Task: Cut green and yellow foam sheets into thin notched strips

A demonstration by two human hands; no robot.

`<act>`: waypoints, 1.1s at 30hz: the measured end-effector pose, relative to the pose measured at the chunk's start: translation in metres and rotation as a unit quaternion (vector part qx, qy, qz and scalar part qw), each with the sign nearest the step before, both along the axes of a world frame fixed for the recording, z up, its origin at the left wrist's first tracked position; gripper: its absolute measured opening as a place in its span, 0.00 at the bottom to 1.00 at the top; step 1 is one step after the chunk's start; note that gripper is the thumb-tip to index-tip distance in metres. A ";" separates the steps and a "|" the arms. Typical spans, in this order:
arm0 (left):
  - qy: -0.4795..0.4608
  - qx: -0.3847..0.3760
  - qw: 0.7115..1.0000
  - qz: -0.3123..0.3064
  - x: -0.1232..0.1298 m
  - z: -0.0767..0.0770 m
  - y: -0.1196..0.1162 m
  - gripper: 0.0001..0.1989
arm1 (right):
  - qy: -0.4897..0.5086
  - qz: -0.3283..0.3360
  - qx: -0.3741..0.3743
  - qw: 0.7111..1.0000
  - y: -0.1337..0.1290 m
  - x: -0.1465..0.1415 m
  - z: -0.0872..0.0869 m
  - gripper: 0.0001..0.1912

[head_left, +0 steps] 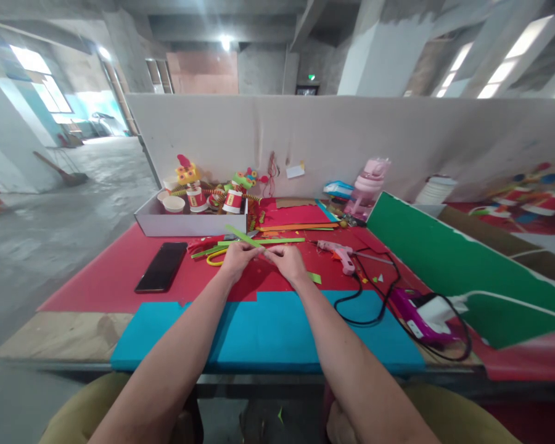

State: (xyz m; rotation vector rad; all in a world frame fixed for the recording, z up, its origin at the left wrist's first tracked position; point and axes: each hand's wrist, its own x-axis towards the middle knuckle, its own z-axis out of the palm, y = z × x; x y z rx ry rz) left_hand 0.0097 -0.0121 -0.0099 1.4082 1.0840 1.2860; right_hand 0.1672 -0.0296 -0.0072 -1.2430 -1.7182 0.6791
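A light green paper strip [241,235] slants up and to the left from between my fingertips. My left hand [238,256] pinches it near its lower end. My right hand [287,261] is closed at the strip's right end, its fingertips almost meeting those of the left. Behind both hands another green strip [282,240] lies across the red table covering [115,271]. The yellow handles of a pair of scissors [216,257] rest just left of my left hand. A small green paper piece [314,278] lies right of my right hand.
A black phone [161,267] lies left. Behind it, a white box [192,226] holds paper cups and colourful figures. To the right are a pink glue gun [340,254], its black cord, a purple power strip [420,317] and a green panel [462,271]. Blue sheeting [268,333] covers the front edge.
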 end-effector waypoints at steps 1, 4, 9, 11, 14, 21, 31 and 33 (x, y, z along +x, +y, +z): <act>0.005 0.005 1.000 0.012 0.000 0.000 0.000 0.16 | -0.001 -0.001 0.004 1.000 -0.001 0.000 0.001 0.13; 0.012 0.020 0.999 0.043 -0.003 0.000 0.003 0.16 | 0.000 0.000 0.017 1.000 -0.003 -0.001 0.005 0.11; 0.006 0.035 0.998 0.058 -0.008 0.000 0.007 0.17 | 0.002 -0.003 0.015 1.000 -0.004 -0.001 0.006 0.11; -0.004 0.033 0.998 0.057 -0.008 0.000 0.007 0.17 | 0.009 -0.007 0.008 1.000 -0.004 -0.001 0.006 0.11; -0.012 0.024 0.998 0.056 -0.008 0.000 0.007 0.17 | 0.025 -0.005 0.002 1.000 -0.003 0.000 0.005 0.10; -0.021 0.019 0.998 0.054 -0.009 -0.003 0.010 0.17 | 0.054 0.010 -0.007 0.998 -0.001 0.000 0.003 0.11; -0.023 0.015 0.998 0.048 -0.007 0.001 0.006 0.18 | 0.059 -0.003 -0.028 0.998 0.001 0.000 -0.001 0.12; -0.027 0.009 0.998 0.048 -0.007 0.001 0.006 0.18 | 0.057 0.000 -0.029 0.998 0.001 0.000 -0.001 0.13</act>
